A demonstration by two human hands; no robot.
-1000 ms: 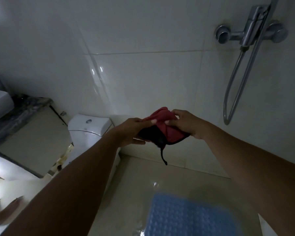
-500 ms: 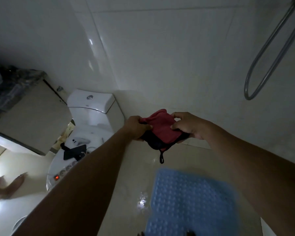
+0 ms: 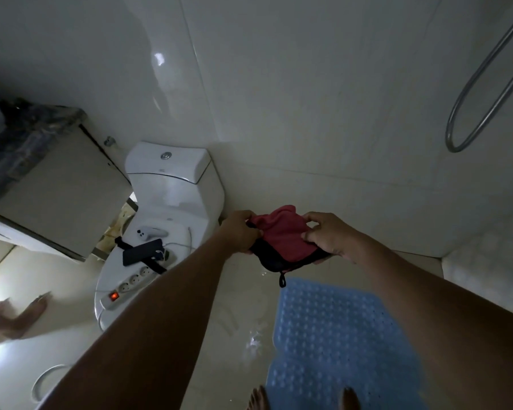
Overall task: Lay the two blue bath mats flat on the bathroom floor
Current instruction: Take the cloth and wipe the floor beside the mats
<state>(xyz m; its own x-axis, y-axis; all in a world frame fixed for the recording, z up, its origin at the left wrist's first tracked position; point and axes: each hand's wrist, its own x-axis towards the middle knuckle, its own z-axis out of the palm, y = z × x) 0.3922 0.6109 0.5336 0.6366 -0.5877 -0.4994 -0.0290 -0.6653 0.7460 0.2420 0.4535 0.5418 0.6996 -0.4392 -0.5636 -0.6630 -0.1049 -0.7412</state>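
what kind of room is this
A bathroom, most likely in a home. A white toilet stands by the tiled wall, a metal shower hose hangs in a loop on that wall, and a blue bath mat lies on the glossy floor.

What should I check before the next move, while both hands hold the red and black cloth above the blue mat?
1. Hands free for the mats: not ok. The left-hand grip and the right-hand grip both hold the red and black cloth.
2. First blue bath mat flat on the floor: ok where visible; the right arm hides part of it.
3. Second mat located: cannot tell; only one mat shows.
4. Floor dry: not ok. Water glints beside the mat.
5. Power strip off the floor: ok. It lies on the toilet lid.
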